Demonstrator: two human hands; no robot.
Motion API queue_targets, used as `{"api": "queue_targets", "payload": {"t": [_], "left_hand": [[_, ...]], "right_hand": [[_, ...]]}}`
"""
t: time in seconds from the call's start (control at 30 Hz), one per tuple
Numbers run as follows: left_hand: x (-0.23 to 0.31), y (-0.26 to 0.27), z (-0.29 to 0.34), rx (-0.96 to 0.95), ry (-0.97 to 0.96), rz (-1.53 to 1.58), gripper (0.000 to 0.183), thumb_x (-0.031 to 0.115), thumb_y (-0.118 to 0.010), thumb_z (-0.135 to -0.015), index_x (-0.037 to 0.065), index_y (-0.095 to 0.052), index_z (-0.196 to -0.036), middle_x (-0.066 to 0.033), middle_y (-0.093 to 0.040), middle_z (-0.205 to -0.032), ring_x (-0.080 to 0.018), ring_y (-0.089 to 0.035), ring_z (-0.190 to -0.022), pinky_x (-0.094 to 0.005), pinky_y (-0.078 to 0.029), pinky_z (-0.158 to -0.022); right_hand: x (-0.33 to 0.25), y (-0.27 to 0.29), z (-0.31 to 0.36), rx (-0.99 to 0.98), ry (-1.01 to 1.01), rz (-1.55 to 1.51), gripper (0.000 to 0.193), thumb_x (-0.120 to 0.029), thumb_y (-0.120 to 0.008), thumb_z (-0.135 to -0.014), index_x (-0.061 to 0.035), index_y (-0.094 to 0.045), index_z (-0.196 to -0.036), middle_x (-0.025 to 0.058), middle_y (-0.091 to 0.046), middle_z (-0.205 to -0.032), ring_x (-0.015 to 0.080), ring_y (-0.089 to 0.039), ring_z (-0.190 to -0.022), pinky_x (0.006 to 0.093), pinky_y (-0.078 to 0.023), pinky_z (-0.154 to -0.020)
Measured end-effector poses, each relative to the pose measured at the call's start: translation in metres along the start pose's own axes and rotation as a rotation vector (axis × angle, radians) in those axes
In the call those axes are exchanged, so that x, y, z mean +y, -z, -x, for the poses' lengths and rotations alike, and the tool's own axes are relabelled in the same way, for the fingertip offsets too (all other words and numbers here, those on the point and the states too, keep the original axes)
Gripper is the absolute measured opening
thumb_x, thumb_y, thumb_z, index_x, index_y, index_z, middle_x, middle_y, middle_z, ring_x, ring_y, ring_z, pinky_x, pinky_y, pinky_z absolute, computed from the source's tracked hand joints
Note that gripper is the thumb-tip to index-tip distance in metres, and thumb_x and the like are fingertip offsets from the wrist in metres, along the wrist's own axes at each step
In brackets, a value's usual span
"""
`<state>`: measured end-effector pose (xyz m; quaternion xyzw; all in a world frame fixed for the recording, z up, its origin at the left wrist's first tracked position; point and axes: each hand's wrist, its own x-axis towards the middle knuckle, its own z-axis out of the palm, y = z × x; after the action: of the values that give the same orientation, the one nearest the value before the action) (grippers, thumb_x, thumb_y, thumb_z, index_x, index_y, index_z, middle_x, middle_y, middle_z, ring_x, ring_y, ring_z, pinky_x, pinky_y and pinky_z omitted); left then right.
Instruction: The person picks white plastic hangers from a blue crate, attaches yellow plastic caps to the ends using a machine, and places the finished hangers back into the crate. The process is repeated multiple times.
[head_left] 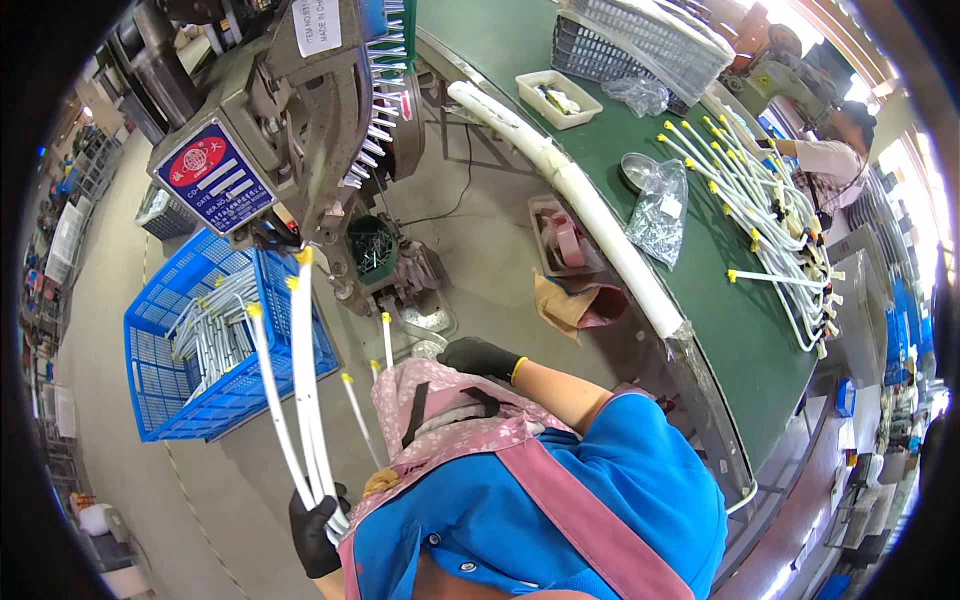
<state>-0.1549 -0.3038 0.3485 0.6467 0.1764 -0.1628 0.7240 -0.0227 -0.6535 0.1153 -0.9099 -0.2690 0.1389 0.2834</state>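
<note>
My left hand (318, 532), in a black glove, is closed around the lower ends of several white tubes (305, 390) with yellow tips. They slant upward, and the top of one reaches the working head of a grey riveting machine (285, 140). My right hand (482, 358), also gloved in black, is by the pink apron (450, 400) over my lap; its fingers are mostly hidden. More yellow-tipped tubes (359, 418) stand up beside the apron. Silver rivets (376, 125) line the machine's curved track, and a green bin (370, 250) beneath holds loose metal pieces.
A blue crate (165, 385) of white tubes sits on the floor at left. Along the right runs a green table (740, 370) with a white padded edge, bearing a tube pile (745, 200), a bag of small parts (660, 215) and a tray (560, 115). Beyond it is another person (832, 165).
</note>
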Motion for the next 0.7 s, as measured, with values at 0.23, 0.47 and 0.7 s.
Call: {"api": "queue_targets", "payload": {"t": [0.23, 0.47, 0.7], "left_hand": [[0.020, 0.020, -0.022, 0.109, -0.381, -0.039, 0.056, 0.019, -0.060, -0.078, -0.007, -0.043, -0.124, -0.0143, -0.056, -0.106, -0.0172, -0.054, -0.084, -0.0280, -0.043, -0.075], [0.026, 0.039, -0.110, -0.040, -0.683, 0.321, 0.044, 0.010, -0.044, -0.095, -0.004, -0.035, -0.136, -0.0199, -0.038, -0.140, -0.0241, -0.039, -0.128, -0.0380, -0.031, -0.107], [0.033, 0.040, -0.150, -0.583, -0.521, 1.081, 0.049, 0.026, -0.041, -0.098, 0.003, -0.032, -0.140, -0.0113, -0.038, -0.143, -0.0256, -0.034, -0.133, -0.0449, -0.021, -0.113]], "right_hand": [[-0.050, 0.010, -0.011, 0.032, 0.101, -0.177, 0.034, -0.033, -0.042, -0.093, -0.0047, -0.061, -0.097, 0.0181, -0.062, -0.091, 0.0370, -0.057, -0.084, 0.0435, -0.045, -0.074], [-0.121, 0.036, -0.014, 0.103, 0.452, -0.611, 0.039, -0.037, -0.048, -0.092, -0.0030, -0.066, -0.099, 0.0105, -0.065, -0.091, 0.0257, -0.059, -0.084, 0.0365, -0.047, -0.075], [-0.217, 0.018, -0.069, -0.441, -0.056, -1.627, 0.077, -0.064, -0.021, -0.093, -0.0046, -0.042, -0.137, 0.0112, -0.051, -0.132, 0.0232, -0.047, -0.120, 0.0373, -0.031, -0.102]]}}
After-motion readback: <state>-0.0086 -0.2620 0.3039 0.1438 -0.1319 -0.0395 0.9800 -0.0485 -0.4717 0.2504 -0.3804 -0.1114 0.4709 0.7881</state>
